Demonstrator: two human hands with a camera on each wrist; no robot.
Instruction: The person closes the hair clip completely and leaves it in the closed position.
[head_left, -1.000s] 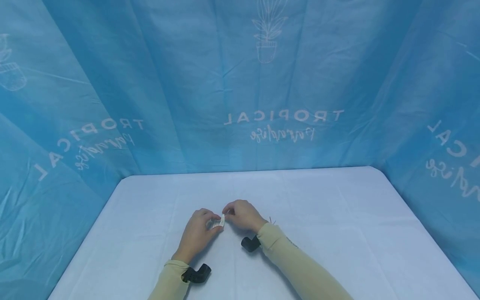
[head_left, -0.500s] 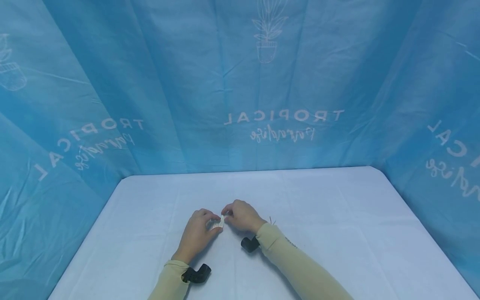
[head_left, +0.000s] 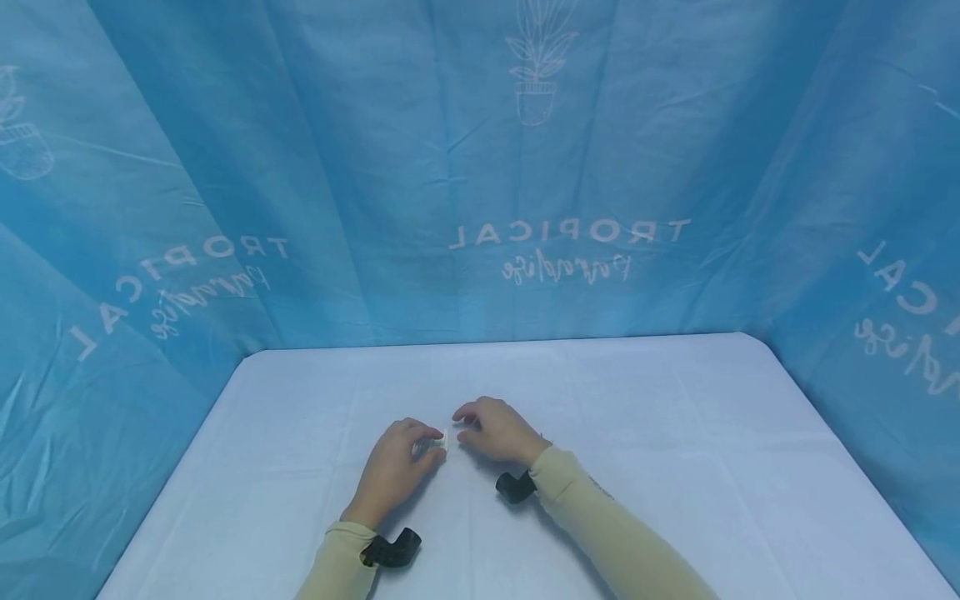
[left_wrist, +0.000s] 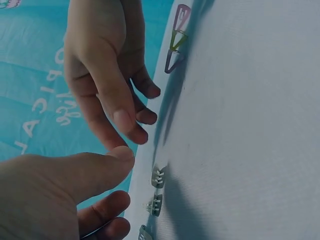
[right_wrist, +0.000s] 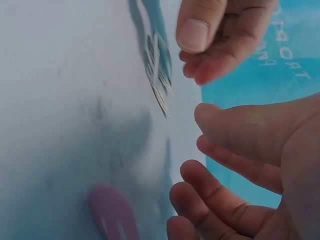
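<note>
In the head view my left hand (head_left: 400,462) rests low over the table, its thumb and fingers apart around small pale things (head_left: 444,442). My right hand (head_left: 498,429) hovers to the right, fingers loosely bent and holding nothing. Small metallic claw clips (left_wrist: 158,177) lie in a row beside my left fingertips in the left wrist view. Beyond them lies a line of triangular snap hair clips: a pink one (left_wrist: 182,16), a green one (left_wrist: 177,39) and a purple one (left_wrist: 172,61). The right wrist view shows thin silvery pieces (right_wrist: 158,70), blurred, and a pink clip (right_wrist: 112,212).
A white cloth covers the table (head_left: 637,433). Blue printed curtains (head_left: 390,167) hang behind it and at both sides. A black camera mount (head_left: 393,548) sits on the left wrist, another black mount (head_left: 515,488) on the right.
My right hand has drawn back to the right from the pale things, its thumb and finger now spread. My left hand stays nearly in place.
</note>
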